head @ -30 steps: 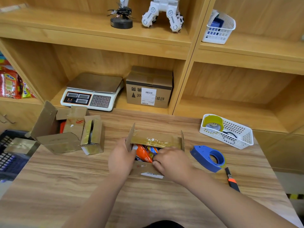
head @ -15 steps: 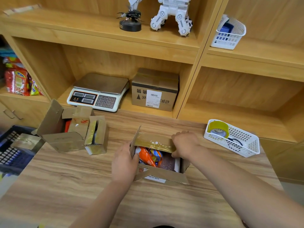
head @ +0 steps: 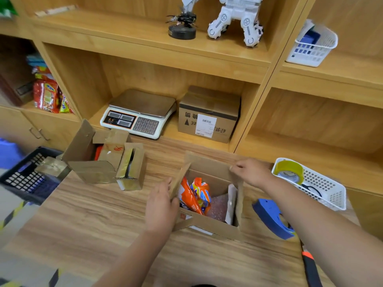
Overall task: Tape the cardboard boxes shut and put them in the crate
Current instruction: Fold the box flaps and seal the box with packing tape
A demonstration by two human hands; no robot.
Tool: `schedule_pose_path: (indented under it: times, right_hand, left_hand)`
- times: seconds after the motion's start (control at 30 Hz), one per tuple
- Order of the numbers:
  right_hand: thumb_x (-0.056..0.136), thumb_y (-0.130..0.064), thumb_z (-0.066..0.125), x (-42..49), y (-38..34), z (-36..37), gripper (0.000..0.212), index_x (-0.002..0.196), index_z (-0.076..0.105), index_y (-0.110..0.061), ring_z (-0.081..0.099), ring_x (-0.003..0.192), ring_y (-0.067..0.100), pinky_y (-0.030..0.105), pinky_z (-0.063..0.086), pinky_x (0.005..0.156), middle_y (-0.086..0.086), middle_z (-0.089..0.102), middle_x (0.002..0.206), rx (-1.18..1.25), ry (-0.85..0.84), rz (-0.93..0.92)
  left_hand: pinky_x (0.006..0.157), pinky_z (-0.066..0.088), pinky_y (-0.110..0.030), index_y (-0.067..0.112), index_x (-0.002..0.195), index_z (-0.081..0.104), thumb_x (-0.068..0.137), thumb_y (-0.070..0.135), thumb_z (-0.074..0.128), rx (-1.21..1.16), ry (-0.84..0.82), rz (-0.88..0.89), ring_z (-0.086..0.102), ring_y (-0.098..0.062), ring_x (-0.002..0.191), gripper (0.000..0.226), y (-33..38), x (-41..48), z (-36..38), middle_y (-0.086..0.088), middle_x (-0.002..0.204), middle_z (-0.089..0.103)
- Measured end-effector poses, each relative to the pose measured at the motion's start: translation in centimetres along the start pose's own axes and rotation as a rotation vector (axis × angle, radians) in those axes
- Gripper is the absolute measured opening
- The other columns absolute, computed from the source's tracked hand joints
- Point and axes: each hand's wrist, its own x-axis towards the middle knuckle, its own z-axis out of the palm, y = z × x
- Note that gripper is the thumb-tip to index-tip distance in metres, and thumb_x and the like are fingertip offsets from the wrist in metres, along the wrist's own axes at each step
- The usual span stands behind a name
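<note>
An open cardboard box [head: 209, 226] stands on the wooden table in front of me, with orange snack packets [head: 194, 195] inside. My left hand [head: 161, 206] rests flat against its left flap. My right hand [head: 251, 171] pinches the far flap at its right corner and holds it folded back. A second open cardboard box [head: 93, 162] sits at the left, with a smaller one [head: 131, 166] against it. The dark crate [head: 24, 179] stands off the table's left edge. A blue tape dispenser [head: 273, 218] lies right of the box, partly hidden by my right forearm.
A white basket [head: 323, 187] with a yellow tape roll [head: 290, 170] sits at the right. An orange-and-black cutter [head: 309, 266] lies near my right arm. On the shelf behind stand a scale [head: 138, 114] and a sealed carton [head: 209, 114].
My right hand went from the near flap to the far flap and pulled it back, exposing the contents. The near flap dropped outward. The camera moved closer.
</note>
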Motion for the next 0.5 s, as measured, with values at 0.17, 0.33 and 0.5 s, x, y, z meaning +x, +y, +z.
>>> schedule_pose_path:
  times: [0.17,0.33,0.5]
  right_hand:
    - [0.091,-0.047,0.052,1.2,0.7,1.2,0.037,0.11,0.068,-0.019,0.06,0.098,0.023,0.027,0.037,0.069,0.003,0.067,0.108,0.126,0.127,0.155]
    - [0.092,-0.048,0.047,1.9,0.7,1.6,0.042,0.12,0.063,-0.02,0.057,0.099,0.024,0.026,0.034,0.062,0.006,0.065,0.118,0.107,0.125,0.225]
    - [0.092,-0.048,0.046,1.5,0.8,1.9,0.042,0.122,0.059,-0.022,0.064,0.089,0.023,0.027,0.038,0.061,0.004,0.069,0.092,0.201,0.105,0.237]
  left_hand:
    - [0.091,0.032,-0.019,0.025,0.128,0.054,0.084,0.035,0.067,0.027,-0.073,0.207,0.043,0.0,0.107,0.047,0.6,-0.3,-0.4,0.015,0.115,0.055]
    - [0.085,0.03,-0.017,0.024,0.111,0.067,0.094,0.038,0.045,0.039,-0.163,0.362,0.053,-0.006,0.104,0.031,1.2,-0.4,-0.6,0.01,0.111,0.066]
    - [0.085,0.034,-0.019,0.017,0.106,0.069,0.099,0.03,0.036,0.068,-0.18,0.329,0.055,-0.011,0.102,0.037,0.8,-0.5,-0.2,0.005,0.106,0.068]
